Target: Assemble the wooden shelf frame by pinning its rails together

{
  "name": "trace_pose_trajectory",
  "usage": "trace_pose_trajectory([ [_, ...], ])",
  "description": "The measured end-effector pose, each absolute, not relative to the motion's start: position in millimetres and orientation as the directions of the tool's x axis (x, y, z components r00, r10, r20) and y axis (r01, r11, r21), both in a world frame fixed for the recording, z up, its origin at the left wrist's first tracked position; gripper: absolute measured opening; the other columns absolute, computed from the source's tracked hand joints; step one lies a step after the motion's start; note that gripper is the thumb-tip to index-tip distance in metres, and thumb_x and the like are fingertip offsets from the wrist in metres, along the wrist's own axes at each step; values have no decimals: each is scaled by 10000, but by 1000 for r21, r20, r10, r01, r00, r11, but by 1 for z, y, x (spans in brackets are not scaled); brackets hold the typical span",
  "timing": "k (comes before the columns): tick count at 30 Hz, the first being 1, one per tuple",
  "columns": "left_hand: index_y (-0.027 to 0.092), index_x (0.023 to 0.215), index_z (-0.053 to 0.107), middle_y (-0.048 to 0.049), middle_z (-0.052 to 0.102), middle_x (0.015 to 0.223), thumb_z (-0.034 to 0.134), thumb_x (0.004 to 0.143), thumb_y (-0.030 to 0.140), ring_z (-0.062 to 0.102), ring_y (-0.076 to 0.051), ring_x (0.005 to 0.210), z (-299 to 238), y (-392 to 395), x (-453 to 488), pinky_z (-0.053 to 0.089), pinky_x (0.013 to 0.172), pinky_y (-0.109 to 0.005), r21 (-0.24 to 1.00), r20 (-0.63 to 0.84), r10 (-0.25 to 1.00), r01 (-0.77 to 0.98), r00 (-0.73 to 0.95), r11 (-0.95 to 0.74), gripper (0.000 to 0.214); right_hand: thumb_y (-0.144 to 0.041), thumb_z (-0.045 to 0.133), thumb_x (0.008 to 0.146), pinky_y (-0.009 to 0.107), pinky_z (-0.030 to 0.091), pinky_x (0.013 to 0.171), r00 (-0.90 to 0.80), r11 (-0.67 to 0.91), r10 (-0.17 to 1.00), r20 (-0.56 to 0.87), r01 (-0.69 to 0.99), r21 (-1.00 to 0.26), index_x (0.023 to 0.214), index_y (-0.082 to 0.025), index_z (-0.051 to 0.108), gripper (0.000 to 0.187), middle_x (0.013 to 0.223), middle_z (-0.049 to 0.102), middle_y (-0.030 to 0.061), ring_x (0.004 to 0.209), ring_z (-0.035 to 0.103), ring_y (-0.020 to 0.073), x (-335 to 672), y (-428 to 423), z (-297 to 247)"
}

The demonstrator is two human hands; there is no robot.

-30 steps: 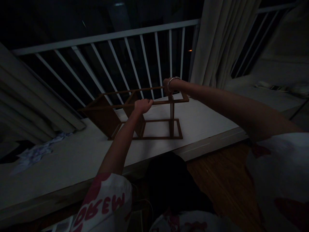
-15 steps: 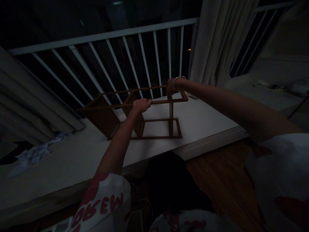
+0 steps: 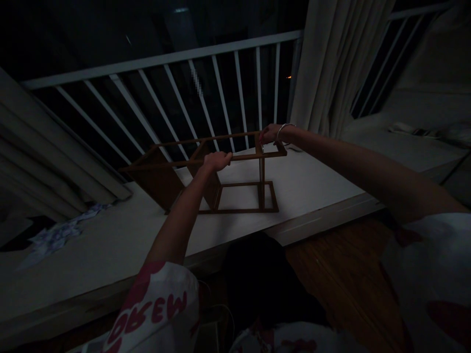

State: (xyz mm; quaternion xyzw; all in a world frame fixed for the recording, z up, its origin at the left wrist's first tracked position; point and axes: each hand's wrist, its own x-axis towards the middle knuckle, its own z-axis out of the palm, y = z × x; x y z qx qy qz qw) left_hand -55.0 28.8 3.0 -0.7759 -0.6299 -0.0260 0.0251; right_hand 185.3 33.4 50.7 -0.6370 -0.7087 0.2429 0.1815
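Note:
A brown wooden shelf rack (image 3: pixel 202 182) lies on its side on the white window ledge, with two panels toward its left end and an open frame at the right. My left hand (image 3: pixel 218 160) is closed around its upper near rail, about mid-length. At the right end, my right hand (image 3: pixel 270 133), a bracelet on its wrist, is closed with bent fingers over a crossbar. A small shiny metal piece (image 3: pixel 262 148) shows just below those fingertips; the dim light hides its kind.
A white railing (image 3: pixel 165 60) runs behind the rack, before dark glass. Curtains hang at the left (image 3: pixel 69 152) and right (image 3: pixel 324 63). A crumpled patterned cloth (image 3: pixel 66 233) lies on the ledge at left. The wooden floor (image 3: pixel 338 264) is below the ledge edge.
My right hand has shifted slightly right and its wrist has turned, so the shiny piece shows more. My left hand keeps its hold on the rail, and the rack stays in place.

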Motion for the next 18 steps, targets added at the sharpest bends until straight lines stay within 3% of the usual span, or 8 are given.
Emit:
trace_pose_trajectory([
  [6, 266, 909, 686, -51, 635, 1064, 198, 813, 569, 562, -285, 984, 8, 26, -55, 369, 877, -412, 29, 54, 969, 970, 241, -243, 583, -261, 658, 716, 292, 448, 695, -87, 15, 992, -91, 801, -599, 893, -152, 631, 210, 914, 621, 63, 848, 563, 167, 198, 36, 47],
  [11, 242, 936, 683, -49, 667, 889, 135, 776, 694, 574, -264, 961, 14, 20, -54, 355, 907, -395, 131, -21, 968, 960, 251, -246, 728, -371, 655, 724, 330, 464, 701, -98, 25, 991, -91, 802, -597, 933, -160, 640, 298, 882, 634, 85, 869, 571, 200, 203, 36, 45],
  [18, 232, 813, 690, -41, 662, 939, 300, 679, 777, 563, -256, 977, 20, 14, -56, 353, 922, -374, 117, -46, 954, 950, 297, -290, 683, -437, 657, 706, 335, 461, 705, -106, 53, 993, -58, 817, -574, 937, -149, 639, 369, 864, 640, 102, 869, 579, 206, 204, 33, 42],
])
